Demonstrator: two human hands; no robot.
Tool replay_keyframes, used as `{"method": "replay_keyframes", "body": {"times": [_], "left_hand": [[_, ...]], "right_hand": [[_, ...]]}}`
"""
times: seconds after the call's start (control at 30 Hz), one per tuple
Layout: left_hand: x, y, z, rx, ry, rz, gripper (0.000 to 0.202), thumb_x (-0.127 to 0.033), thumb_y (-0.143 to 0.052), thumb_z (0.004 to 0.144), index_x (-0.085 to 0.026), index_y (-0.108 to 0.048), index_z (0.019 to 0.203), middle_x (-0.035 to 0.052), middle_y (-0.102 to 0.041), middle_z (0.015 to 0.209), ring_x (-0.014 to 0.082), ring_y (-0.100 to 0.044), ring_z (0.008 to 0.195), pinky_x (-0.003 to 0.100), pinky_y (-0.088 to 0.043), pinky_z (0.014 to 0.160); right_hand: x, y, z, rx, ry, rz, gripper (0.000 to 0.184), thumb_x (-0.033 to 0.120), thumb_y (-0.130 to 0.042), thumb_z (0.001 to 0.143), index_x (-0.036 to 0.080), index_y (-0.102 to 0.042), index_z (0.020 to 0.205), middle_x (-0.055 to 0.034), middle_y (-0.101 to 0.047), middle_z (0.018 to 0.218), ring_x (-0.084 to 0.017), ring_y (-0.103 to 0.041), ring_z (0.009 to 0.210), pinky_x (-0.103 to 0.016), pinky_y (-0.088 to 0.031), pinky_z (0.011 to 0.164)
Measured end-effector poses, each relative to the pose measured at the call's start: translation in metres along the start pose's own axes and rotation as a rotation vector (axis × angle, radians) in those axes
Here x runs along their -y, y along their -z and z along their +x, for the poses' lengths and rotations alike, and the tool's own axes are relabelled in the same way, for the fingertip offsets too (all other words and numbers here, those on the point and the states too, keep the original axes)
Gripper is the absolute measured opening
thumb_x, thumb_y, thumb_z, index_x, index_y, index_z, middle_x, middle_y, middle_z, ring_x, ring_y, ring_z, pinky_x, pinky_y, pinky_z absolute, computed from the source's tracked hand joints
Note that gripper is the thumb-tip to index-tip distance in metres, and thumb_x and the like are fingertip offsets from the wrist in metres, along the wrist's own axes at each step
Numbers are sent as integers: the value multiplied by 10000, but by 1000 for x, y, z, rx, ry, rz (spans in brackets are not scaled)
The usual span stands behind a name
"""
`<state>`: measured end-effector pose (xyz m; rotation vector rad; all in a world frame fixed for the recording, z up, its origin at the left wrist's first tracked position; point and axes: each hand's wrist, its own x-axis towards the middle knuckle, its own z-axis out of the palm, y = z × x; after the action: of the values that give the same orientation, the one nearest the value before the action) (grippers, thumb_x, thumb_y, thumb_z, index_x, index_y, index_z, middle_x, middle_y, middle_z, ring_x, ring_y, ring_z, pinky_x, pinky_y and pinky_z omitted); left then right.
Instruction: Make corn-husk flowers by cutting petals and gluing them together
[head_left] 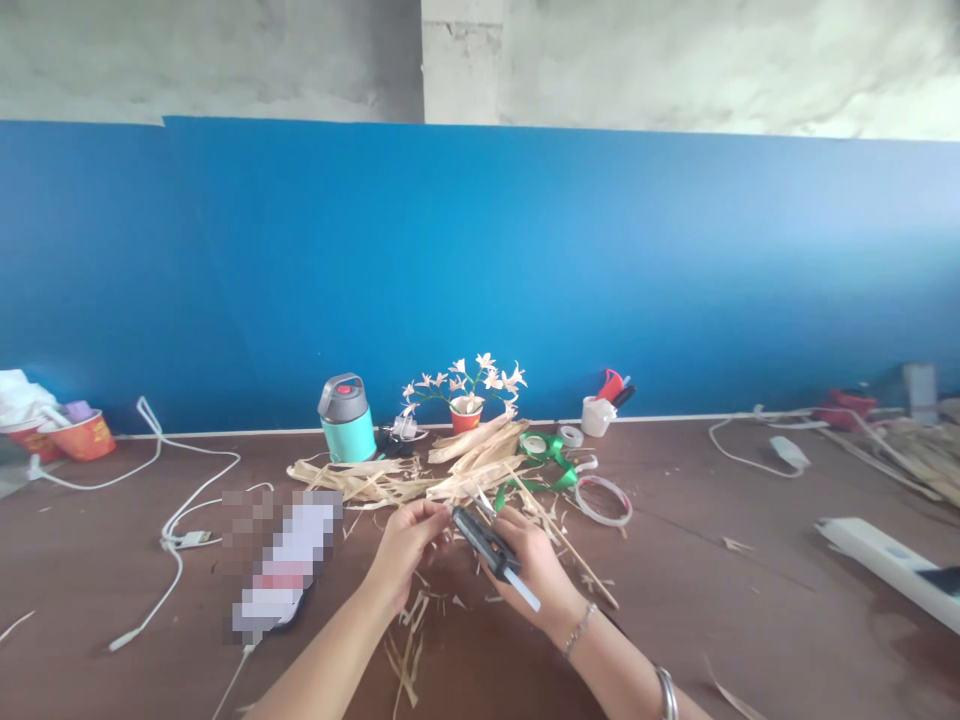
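My right hand is wrapped round a dark glue gun, with a white glue stick jutting from its rear. The gun's front end reaches the fingertips of my left hand, which are pinched together; what they hold is too small to make out. Just beyond both hands lies a pile of dried corn husks. A thin stick slants across the table by my right hand. Husk scraps are scattered below the hands.
A red pot of pale husk flowers stands behind the pile, a turquoise flask to its left. Green ribbon, a clear ring-shaped roll and a white cup of tools are at right. A phone and white cables lie left.
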<state>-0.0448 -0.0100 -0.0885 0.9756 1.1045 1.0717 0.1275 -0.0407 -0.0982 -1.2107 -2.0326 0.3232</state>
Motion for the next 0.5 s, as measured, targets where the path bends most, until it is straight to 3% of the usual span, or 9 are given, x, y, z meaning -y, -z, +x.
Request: {"method": "replay_keyframes", "body": {"times": [0.23,0.5], "left_hand": [[0,0,0,11,-8,-12,306,-409,-730,582,-146,-576,615,-46,-513,460,66,-447,396,172,-258,393],[1,0,1,0,1,2,286,-393,-727,584,-150,-577,610,-56,-503,426,60,-437,379,162,-260,383]], "right_hand": [[2,1,3,4,-5,-30,149,75,-498,661,199,-432,608,-13,-486,696,-141,-494,619,-228,-374,557],[-1,0,1,3,10,-11,166,47,-512,596,196,-437,600,-9,-489,685,-136,-489,606,-218,-359,537]]}}
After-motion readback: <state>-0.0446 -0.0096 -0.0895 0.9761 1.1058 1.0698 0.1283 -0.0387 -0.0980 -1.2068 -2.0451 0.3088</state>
